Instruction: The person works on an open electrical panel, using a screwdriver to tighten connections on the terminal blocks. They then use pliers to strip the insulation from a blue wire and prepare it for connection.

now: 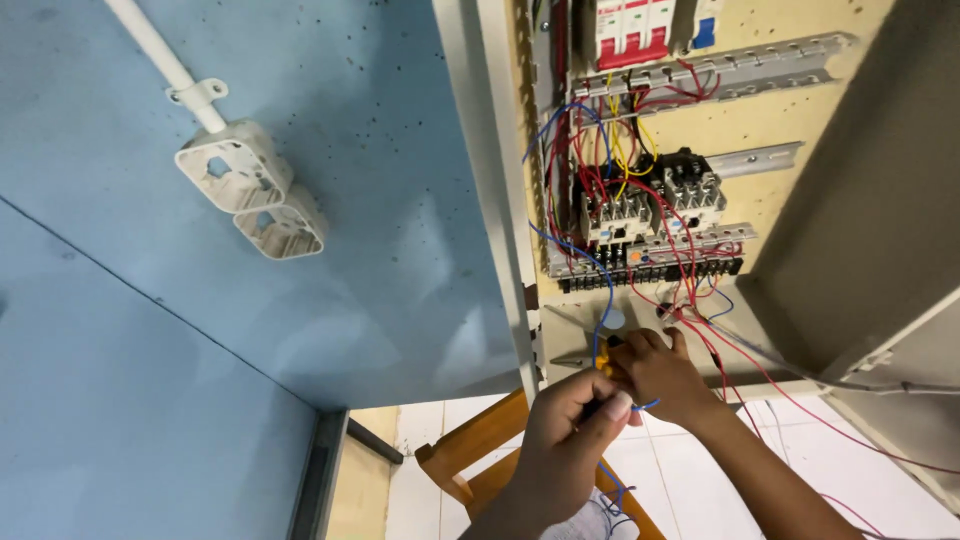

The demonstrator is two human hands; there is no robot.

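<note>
My left hand (568, 432) is closed below the open electrical cabinet, pinching a blue wire (604, 300) that runs up to the contactors (645, 200). A dark piece sits between its fingers; I cannot tell what it is. Just above and touching it, my right hand (665, 375) grips pliers with yellow and black handles (600, 352). Their grey jaws point left, over the cabinet's lower lip. The wire passes the pliers by the handles. Red wires (690, 300) hang beside my right wrist.
Breakers (632, 30) sit at the top of the cabinet above slotted rails and a black terminal strip (650, 272). The cabinet door (870, 200) stands open at right. Two white junction boxes (250, 190) on a conduit are fixed to the blue wall. A wooden frame (480, 450) stands below.
</note>
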